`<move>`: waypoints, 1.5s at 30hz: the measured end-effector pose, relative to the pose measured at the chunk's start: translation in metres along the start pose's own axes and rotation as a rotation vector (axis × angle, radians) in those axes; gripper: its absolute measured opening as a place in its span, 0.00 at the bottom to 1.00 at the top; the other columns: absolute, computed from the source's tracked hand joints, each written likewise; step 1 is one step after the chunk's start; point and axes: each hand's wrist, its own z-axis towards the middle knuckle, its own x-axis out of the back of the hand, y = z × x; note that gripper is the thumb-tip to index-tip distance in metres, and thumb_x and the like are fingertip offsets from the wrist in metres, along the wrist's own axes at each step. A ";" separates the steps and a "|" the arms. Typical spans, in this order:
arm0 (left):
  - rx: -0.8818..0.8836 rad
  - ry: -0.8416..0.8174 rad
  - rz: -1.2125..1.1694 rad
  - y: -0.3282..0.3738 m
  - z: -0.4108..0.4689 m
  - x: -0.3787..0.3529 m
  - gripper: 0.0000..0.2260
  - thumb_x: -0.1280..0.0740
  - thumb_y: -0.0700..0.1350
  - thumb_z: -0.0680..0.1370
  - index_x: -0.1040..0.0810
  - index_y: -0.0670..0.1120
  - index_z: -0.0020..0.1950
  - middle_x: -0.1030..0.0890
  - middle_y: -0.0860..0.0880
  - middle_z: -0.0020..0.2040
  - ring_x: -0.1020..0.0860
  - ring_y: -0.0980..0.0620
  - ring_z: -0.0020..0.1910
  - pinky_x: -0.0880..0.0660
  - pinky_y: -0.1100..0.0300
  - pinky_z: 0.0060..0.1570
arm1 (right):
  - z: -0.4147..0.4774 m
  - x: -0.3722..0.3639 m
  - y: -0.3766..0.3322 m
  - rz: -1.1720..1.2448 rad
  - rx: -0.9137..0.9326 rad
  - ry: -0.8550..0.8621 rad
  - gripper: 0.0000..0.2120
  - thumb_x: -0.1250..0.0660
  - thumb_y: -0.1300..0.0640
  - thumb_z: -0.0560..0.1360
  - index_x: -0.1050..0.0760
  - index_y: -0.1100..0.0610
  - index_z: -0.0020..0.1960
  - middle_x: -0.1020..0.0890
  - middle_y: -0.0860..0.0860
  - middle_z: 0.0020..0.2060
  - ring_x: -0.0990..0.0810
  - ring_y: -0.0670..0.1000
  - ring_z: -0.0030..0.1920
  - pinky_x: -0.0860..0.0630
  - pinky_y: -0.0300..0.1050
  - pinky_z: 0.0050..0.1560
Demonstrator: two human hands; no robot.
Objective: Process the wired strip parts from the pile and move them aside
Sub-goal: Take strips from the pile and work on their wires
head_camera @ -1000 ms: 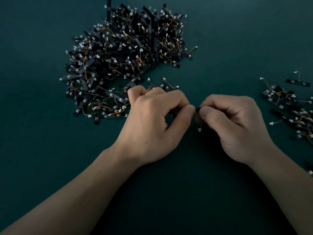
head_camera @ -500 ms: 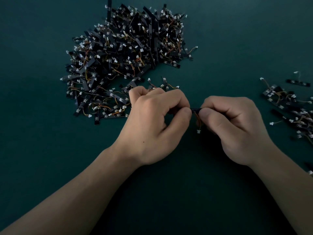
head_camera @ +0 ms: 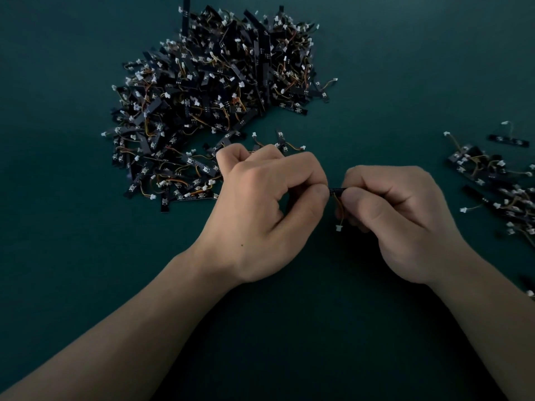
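While both hands (head_camera: 333, 204) pinch it, strip (head_camera: 336, 189) bridges their grip.

Most of the strip (head_camera: 335, 189) I pinch is covered: my left hand (head_camera: 269, 209) hides one end, my right hand (head_camera: 399, 215) the other. Only a short black stretch shows between the thumbs. The set-aside group (head_camera: 498, 180) runs off the right edge. The far strip (head_camera: 186, 13) atop the pile (head_camera: 220, 105) is cut by the top edge. Part markings are too small to read.
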 end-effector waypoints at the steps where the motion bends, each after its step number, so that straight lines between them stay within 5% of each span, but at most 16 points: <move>1: 0.005 0.001 0.007 0.000 0.000 0.000 0.08 0.34 0.42 0.80 0.23 0.51 0.41 0.27 0.55 0.34 0.25 0.55 0.41 0.40 0.51 0.58 | 0.000 0.000 0.000 0.001 0.003 -0.001 0.15 0.39 0.55 0.79 0.26 0.56 0.35 0.28 0.53 0.26 0.30 0.55 0.27 0.34 0.55 0.28; 14: -0.011 0.026 -0.015 0.000 -0.001 -0.004 0.08 0.35 0.39 0.80 0.23 0.48 0.42 0.29 0.53 0.29 0.30 0.58 0.32 0.38 0.48 0.57 | 0.000 0.000 0.000 0.015 0.004 -0.022 0.16 0.40 0.54 0.79 0.26 0.58 0.35 0.29 0.54 0.26 0.30 0.57 0.27 0.34 0.55 0.28; 19: -0.038 -0.006 -0.017 -0.002 -0.002 -0.003 0.08 0.36 0.39 0.81 0.23 0.48 0.43 0.29 0.55 0.31 0.30 0.60 0.33 0.39 0.51 0.56 | -0.001 0.000 0.000 0.002 0.035 -0.043 0.19 0.40 0.57 0.77 0.37 0.60 0.29 0.36 0.49 0.23 0.38 0.47 0.25 0.41 0.42 0.27; 25: -0.016 0.003 -0.026 -0.004 -0.001 -0.003 0.09 0.36 0.38 0.81 0.23 0.48 0.42 0.29 0.58 0.30 0.30 0.59 0.31 0.37 0.52 0.56 | -0.001 -0.002 0.001 -0.013 0.047 -0.086 0.21 0.40 0.57 0.79 0.41 0.59 0.29 0.38 0.50 0.23 0.41 0.48 0.24 0.43 0.44 0.26; 28: -0.032 0.066 0.026 -0.002 -0.001 -0.004 0.08 0.37 0.42 0.80 0.21 0.50 0.45 0.25 0.61 0.35 0.25 0.59 0.39 0.35 0.49 0.57 | -0.002 -0.003 0.001 -0.051 0.130 -0.067 0.21 0.41 0.59 0.80 0.42 0.57 0.29 0.39 0.47 0.24 0.41 0.46 0.25 0.44 0.42 0.27; 30: 0.011 0.146 0.111 -0.004 0.000 -0.004 0.08 0.38 0.46 0.80 0.18 0.52 0.51 0.21 0.59 0.46 0.23 0.57 0.49 0.35 0.50 0.60 | -0.004 -0.006 0.001 -0.058 0.236 0.141 0.20 0.42 0.61 0.82 0.38 0.56 0.31 0.36 0.46 0.26 0.37 0.46 0.26 0.41 0.40 0.30; 32: 0.136 0.185 0.221 -0.009 0.002 -0.003 0.10 0.37 0.48 0.80 0.18 0.54 0.57 0.21 0.58 0.56 0.26 0.55 0.59 0.39 0.55 0.61 | -0.005 -0.008 0.002 -0.002 0.292 0.350 0.15 0.43 0.57 0.87 0.26 0.58 0.43 0.29 0.50 0.30 0.31 0.47 0.28 0.36 0.39 0.32; 35: 0.300 0.071 0.392 -0.015 0.003 -0.006 0.15 0.38 0.52 0.79 0.18 0.56 0.62 0.24 0.57 0.71 0.34 0.52 0.73 0.45 0.52 0.65 | -0.003 -0.009 0.005 -0.028 0.247 0.379 0.12 0.41 0.54 0.87 0.26 0.58 0.66 0.22 0.47 0.37 0.25 0.46 0.31 0.32 0.35 0.34; 41: 0.277 0.101 0.394 -0.018 0.001 -0.007 0.11 0.36 0.49 0.81 0.14 0.54 0.58 0.18 0.61 0.63 0.27 0.52 0.66 0.44 0.50 0.60 | -0.003 -0.010 0.002 -0.170 0.110 0.124 0.06 0.33 0.57 0.83 0.18 0.52 0.56 0.18 0.45 0.36 0.20 0.50 0.34 0.27 0.38 0.34; 45: 0.224 0.217 0.340 -0.014 0.003 -0.006 0.11 0.31 0.48 0.81 0.15 0.54 0.61 0.20 0.62 0.64 0.27 0.54 0.67 0.40 0.48 0.61 | -0.002 -0.008 0.001 -0.153 0.071 0.173 0.06 0.33 0.56 0.83 0.18 0.50 0.54 0.18 0.47 0.35 0.19 0.52 0.34 0.26 0.45 0.33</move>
